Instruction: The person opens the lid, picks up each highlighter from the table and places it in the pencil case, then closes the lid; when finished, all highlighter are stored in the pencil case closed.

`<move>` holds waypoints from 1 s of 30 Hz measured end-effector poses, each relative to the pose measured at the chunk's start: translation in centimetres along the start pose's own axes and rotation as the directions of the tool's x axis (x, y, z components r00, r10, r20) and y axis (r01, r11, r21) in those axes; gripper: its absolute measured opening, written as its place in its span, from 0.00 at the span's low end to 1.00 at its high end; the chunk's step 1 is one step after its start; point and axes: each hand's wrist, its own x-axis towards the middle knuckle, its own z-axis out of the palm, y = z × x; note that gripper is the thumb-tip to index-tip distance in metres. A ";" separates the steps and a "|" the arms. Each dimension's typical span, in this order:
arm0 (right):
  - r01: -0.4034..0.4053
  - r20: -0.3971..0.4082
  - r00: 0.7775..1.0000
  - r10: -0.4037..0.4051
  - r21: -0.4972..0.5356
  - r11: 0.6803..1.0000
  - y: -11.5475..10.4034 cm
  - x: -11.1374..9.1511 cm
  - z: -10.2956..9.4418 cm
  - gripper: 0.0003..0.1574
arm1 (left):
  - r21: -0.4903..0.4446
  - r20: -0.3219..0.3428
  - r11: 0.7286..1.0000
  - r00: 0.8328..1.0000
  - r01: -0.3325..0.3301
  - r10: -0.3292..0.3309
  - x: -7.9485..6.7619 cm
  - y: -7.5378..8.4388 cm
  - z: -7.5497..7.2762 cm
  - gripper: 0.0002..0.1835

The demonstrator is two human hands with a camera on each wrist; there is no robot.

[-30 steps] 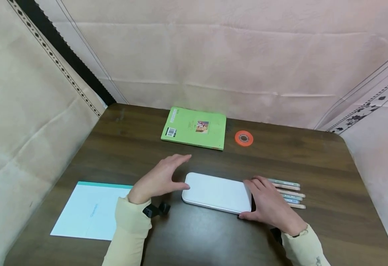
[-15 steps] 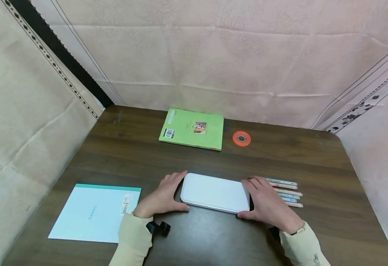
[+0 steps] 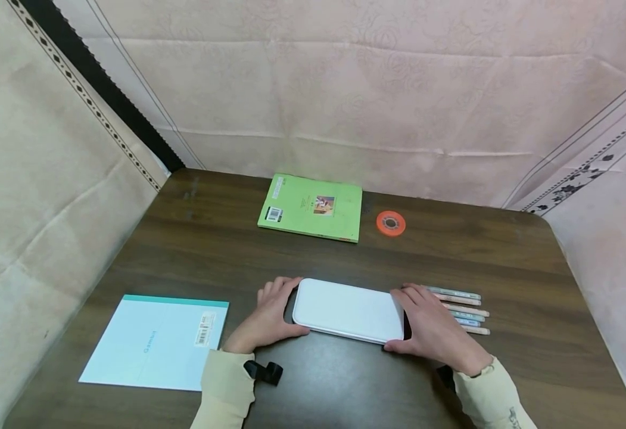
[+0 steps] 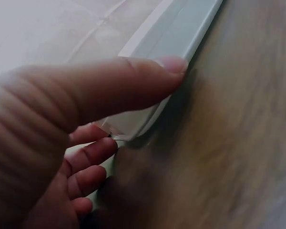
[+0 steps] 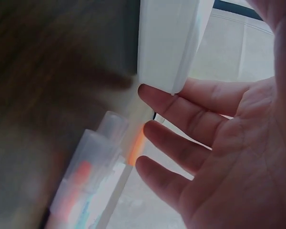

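A flat white case [image 3: 348, 311] with rounded corners lies in the middle of the wooden table in the head view. My left hand [image 3: 270, 316] spans its left end, thumb along the front edge and fingertips at the back corner. In the left wrist view the thumb overlaps the side of the case [image 4: 181, 33], with the other fingers [image 4: 93, 155] curled near its corner. The right hand [image 3: 433, 328] grips the opposite end, thumb at the near corner. Fingertips reach the end of the case [image 5: 167, 43] in the right wrist view.
Several pens [image 3: 468, 314] lie side by side just beyond my right hand. A pale blue notebook [image 3: 152, 345] is at the left. Toward the back edge are a green book [image 3: 302, 205] and an orange disc [image 3: 391, 223]. Cloth hangs around the table.
My left hand has come down from over the case's left end to its edges and taken hold there. The right hand stays at the right end, and the case looks unmoved.
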 end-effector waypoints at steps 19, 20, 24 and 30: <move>0.051 -0.075 0.996 -0.052 -0.013 0.999 0.9 0.0 0.7 0.62 | 0.026 -0.055 0.999 0.998 -0.028 0.029 -0.1 -0.2 0.5 0.54; 0.054 -0.078 0.995 -0.055 -0.016 0.998 0.9 0.0 0.7 0.62 | 0.029 -0.055 0.999 0.998 -0.030 0.032 0.0 -0.2 0.5 0.54; 0.085 -0.081 0.993 -0.087 -0.033 0.996 1.2 0.3 0.3 0.61 | 0.033 -0.067 0.999 0.997 -0.032 0.034 0.0 -0.1 0.6 0.53; 0.117 -0.041 0.992 -0.118 -0.042 0.992 1.3 0.8 -0.2 0.59 | 0.034 -0.071 0.999 0.997 -0.020 0.023 -0.1 0.0 0.7 0.53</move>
